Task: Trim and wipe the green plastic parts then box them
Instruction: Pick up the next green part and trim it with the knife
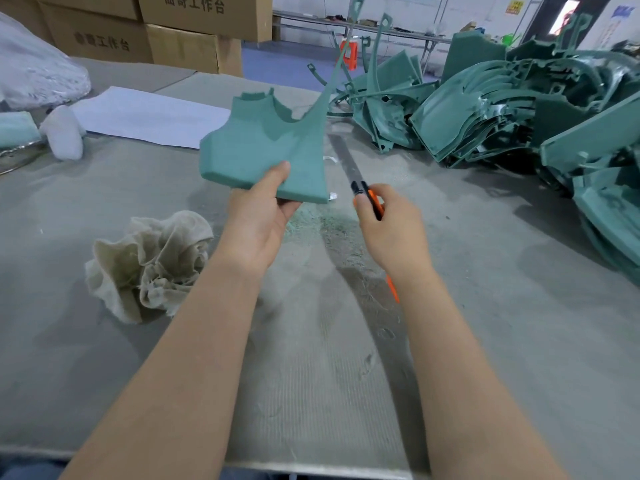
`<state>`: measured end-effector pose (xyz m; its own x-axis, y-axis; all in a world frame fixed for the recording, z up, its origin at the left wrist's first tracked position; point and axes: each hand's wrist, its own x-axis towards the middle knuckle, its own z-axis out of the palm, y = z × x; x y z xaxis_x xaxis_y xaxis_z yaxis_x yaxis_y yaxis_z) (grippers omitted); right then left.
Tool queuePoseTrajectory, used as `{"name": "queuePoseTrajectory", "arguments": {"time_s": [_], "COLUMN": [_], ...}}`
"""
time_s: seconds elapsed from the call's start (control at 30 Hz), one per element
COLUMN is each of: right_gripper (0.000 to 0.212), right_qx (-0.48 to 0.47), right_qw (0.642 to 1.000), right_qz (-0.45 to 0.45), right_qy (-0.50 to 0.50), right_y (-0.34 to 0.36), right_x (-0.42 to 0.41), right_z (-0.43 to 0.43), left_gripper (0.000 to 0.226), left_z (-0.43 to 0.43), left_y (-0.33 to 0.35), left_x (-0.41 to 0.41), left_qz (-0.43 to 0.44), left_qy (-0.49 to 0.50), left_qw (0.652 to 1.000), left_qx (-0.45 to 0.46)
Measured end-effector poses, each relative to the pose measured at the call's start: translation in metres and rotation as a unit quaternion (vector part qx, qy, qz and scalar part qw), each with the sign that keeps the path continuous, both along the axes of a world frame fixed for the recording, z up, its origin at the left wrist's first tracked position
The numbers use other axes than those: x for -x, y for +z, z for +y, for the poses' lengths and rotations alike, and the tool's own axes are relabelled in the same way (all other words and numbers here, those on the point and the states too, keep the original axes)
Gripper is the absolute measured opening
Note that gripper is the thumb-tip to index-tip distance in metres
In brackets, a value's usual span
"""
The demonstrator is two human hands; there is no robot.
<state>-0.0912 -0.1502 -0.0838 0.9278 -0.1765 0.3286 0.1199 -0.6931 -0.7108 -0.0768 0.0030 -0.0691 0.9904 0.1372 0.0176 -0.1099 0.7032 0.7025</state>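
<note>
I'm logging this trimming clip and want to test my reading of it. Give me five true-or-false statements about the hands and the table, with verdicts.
1. The left hand holds a green part up off the table. True.
2. The right hand holds nothing. False: it grips an orange-handled tool.
3. The crumpled cloth lies on the table, touched by neither hand. True.
4. The pile of green parts sits on the person's left. False: it is on the right side of the table.
5. Cardboard boxes stand beyond the table's far left. True.
</note>
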Motion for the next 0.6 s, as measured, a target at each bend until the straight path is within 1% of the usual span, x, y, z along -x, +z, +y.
{"name": "queuePoseTrajectory", "arguments": {"time_s": [0.03, 0.1, 0.17, 0.27, 0.3, 0.37, 0.43, 0.47, 0.5, 0.53, 0.6], "right_gripper": [0.028, 0.026, 0.022, 0.019, 0.020, 0.022, 0.022, 0.017, 0.011, 0.009, 0.014], "right_qx": [-0.012, -0.049, -0.072, -0.040, -0.023, -0.009, -0.015, -0.029, -0.053, -0.072, -0.076], "right_qw": [1.000, 0.998, 0.996, 0.996, 0.997, 0.999, 1.000, 0.999, 0.998, 0.997, 0.993], "right_qz": [0.006, -0.016, -0.049, -0.040, -0.031, -0.016, -0.011, -0.017, -0.027, -0.036, -0.035], "right_qy": [-0.021, -0.031, 0.002, 0.073, 0.071, 0.029, -0.012, -0.015, -0.004, 0.016, 0.077], "right_y": [0.000, 0.001, 0.003, 0.001, 0.000, -0.001, 0.002, 0.003, 0.005, 0.008, 0.011], "right_x": [0.000, 0.000, 0.002, 0.003, 0.002, 0.001, 0.001, 0.002, 0.004, 0.006, 0.009], "right_z": [-0.003, -0.004, 0.001, 0.010, 0.010, 0.004, -0.005, -0.008, -0.009, -0.008, -0.003], "left_gripper": [0.026, 0.022, 0.019, 0.025, 0.028, 0.030, 0.029, 0.029, 0.029, 0.029, 0.027], "left_z": [0.001, 0.001, -0.001, 0.000, 0.000, 0.001, 0.002, 0.003, 0.003, 0.002, 0.002], "left_y": [0.000, 0.000, 0.000, -0.001, 0.000, 0.000, -0.001, -0.001, -0.002, -0.002, -0.003], "left_x": [0.000, 0.000, 0.000, 0.001, 0.001, 0.001, 0.000, -0.001, -0.001, -0.001, -0.002], "left_qz": [0.000, 0.001, 0.007, 0.013, 0.012, 0.013, 0.016, 0.019, 0.023, 0.027, 0.031], "left_qy": [-0.002, -0.008, -0.008, -0.003, -0.004, -0.005, 0.000, 0.004, 0.009, 0.014, 0.025], "left_qw": [1.000, 1.000, 1.000, 1.000, 1.000, 1.000, 1.000, 0.999, 0.999, 0.998, 0.998], "left_qx": [0.006, -0.002, -0.016, -0.025, -0.028, -0.024, -0.022, -0.028, -0.036, -0.045, -0.056]}}
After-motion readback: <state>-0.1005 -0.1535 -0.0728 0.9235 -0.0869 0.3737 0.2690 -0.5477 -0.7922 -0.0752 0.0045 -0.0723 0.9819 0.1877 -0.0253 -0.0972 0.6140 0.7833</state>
